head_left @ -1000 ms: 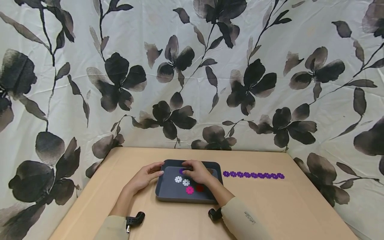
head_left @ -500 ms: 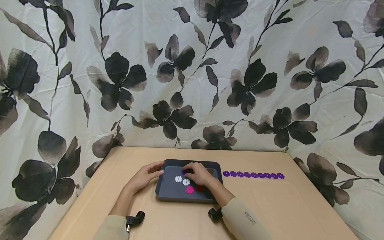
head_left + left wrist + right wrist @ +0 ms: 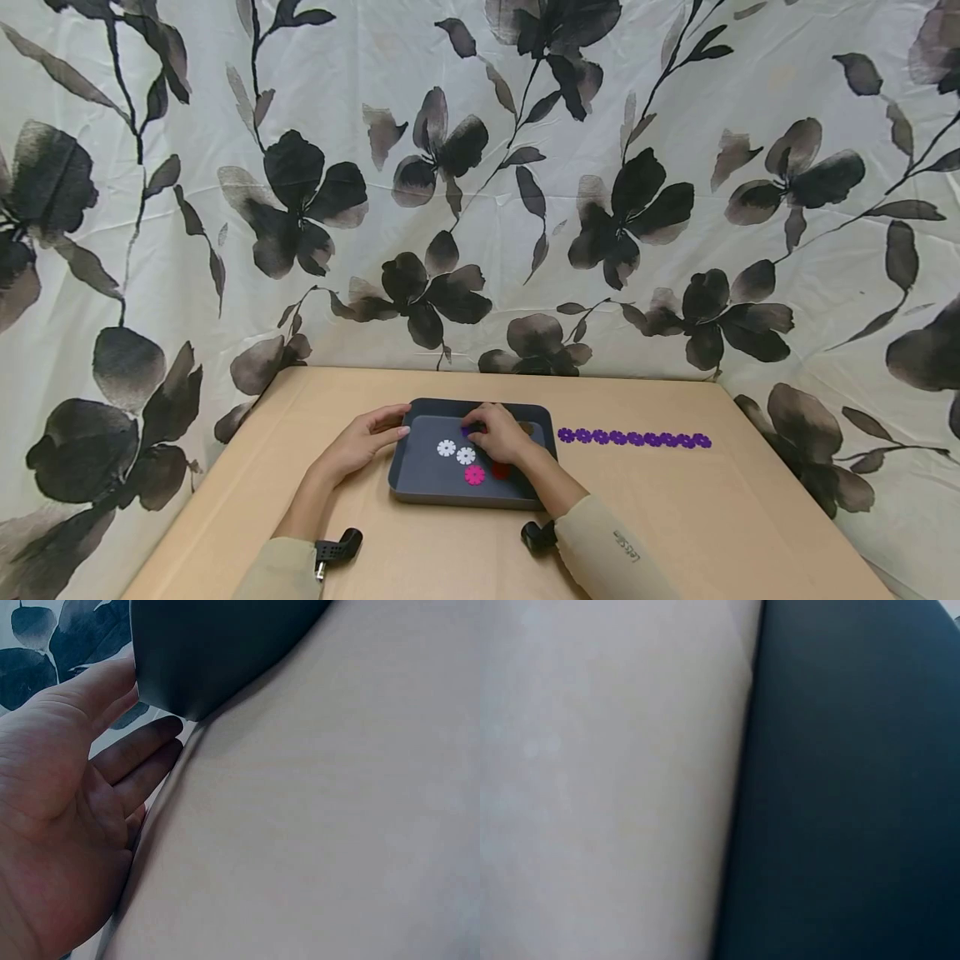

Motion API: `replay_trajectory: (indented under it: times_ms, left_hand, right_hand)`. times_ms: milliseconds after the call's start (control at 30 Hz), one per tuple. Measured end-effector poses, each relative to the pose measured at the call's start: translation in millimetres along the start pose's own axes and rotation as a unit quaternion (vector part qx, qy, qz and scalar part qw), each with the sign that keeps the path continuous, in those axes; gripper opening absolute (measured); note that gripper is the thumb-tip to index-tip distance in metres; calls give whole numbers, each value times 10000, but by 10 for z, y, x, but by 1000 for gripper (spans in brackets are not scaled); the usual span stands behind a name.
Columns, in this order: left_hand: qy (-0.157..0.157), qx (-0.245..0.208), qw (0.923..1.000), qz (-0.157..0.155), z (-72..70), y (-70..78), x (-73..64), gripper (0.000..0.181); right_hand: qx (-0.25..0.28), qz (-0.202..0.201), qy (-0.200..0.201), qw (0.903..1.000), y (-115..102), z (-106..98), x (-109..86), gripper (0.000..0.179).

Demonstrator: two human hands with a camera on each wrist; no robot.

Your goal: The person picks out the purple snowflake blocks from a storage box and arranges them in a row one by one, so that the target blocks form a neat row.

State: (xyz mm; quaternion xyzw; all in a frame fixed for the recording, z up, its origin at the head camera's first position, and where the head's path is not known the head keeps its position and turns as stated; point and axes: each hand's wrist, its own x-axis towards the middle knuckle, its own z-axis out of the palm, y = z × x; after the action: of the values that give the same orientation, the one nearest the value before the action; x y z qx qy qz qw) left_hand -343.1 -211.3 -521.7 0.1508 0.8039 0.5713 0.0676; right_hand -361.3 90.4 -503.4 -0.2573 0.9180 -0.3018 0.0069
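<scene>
A dark grey tray sits on the table with small flower-shaped discs in it. My left hand is at the tray's left side, thumb and straight fingers right at the rim; in the left wrist view its other fingers hang relaxed beside the tray. Over the back of the tray, my right hand has its fingers bent down and pinches a purple flower-shaped disc, mostly hidden by the fingers. Near it lie two white discs, a pink disc and a red disc partly under the hand.
Right of the tray, a straight row of several purple discs lies on the table. A brownish disc shows behind the right hand. A floral cloth hangs behind the table's back edge.
My right hand has shifted slightly to the right within the tray, the purple disc moving along under its fingertips. The left hand and the tray stay where they were.
</scene>
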Motion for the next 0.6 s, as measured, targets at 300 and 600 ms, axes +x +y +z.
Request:
replay_trajectory:
  times_ms: [300, 600]
  left_hand:
    - [8, 47, 10000, 21, -2, 11, -3, 63]
    - [-8, 38, 10000, 16, -5, 0, -7, 62]
  right_hand:
    - [190, 86, -16, 9998, -6, -14, 9, 16]
    - [309, -203, 208, 9991, -40, -14, -11, 14]
